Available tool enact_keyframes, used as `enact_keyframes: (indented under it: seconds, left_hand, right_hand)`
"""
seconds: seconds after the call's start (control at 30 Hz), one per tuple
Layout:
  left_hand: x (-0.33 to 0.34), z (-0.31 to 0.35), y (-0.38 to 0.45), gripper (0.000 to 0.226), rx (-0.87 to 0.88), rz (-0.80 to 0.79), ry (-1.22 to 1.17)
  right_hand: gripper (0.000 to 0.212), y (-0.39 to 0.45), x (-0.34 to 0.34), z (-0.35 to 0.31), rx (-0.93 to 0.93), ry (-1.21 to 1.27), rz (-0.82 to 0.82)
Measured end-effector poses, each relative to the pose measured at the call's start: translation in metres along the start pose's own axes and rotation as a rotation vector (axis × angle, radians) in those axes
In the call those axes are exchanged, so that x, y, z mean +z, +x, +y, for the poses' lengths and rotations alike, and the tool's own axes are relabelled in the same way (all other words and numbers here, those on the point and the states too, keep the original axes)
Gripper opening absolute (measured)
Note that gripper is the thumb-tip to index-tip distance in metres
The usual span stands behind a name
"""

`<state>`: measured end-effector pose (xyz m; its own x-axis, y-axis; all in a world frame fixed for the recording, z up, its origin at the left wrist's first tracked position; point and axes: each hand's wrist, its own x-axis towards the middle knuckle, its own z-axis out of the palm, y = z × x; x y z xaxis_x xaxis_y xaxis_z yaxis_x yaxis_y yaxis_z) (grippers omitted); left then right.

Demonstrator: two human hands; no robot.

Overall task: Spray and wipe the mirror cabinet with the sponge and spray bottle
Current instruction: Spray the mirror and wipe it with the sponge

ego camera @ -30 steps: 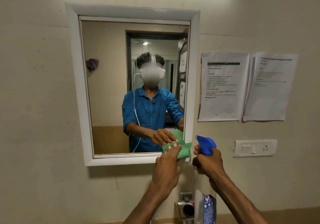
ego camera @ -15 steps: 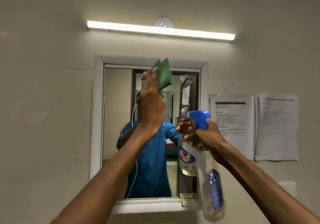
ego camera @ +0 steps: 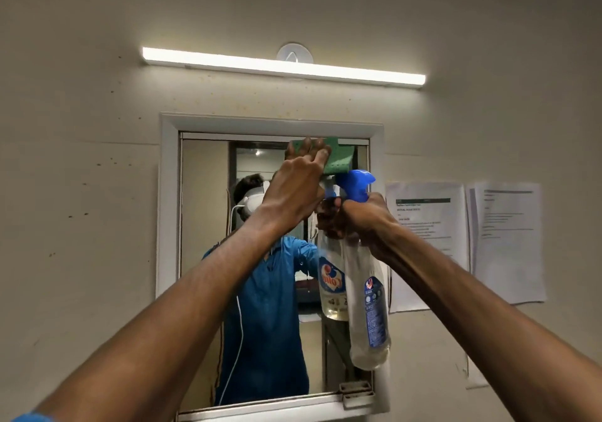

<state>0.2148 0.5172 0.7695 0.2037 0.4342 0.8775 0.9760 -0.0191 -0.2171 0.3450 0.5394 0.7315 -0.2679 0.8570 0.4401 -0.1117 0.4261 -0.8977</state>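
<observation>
The mirror cabinet (ego camera: 167, 226) has a white frame and hangs on the beige wall. My left hand (ego camera: 298, 183) presses a green sponge (ego camera: 340, 159) flat against the glass at the mirror's top right corner. My right hand (ego camera: 361, 216) grips the neck of a clear spray bottle (ego camera: 368, 307) with a blue trigger head, held upright just in front of the mirror's right edge, below the sponge. The bottle's reflection shows in the glass beside it.
A lit tube light (ego camera: 283, 66) runs above the mirror. Two printed paper sheets (ego camera: 426, 245) (ego camera: 508, 242) are stuck on the wall to the right. A metal latch (ego camera: 355, 392) sits at the mirror's lower right corner.
My left hand has moved the sponge to the right, up to the top right corner, and laid it flat on the glass. The view has tilted up since one second ago.
</observation>
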Motion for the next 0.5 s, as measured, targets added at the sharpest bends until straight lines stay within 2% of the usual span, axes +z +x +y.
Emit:
enact_keyframes:
  seconds: [0.3, 0.5]
  left_hand:
    - [0.002, 0.001, -0.012, 0.072, 0.054, -0.09, 0.154]
    - [0.005, 0.007, -0.029, 0.072, 0.029, -0.138, 0.111]
  right_hand:
    - [0.014, -0.012, 0.004, 0.029, -0.06, -0.027, 0.041]
    - [0.015, -0.025, 0.005, 0.049, 0.005, -0.014, 0.077]
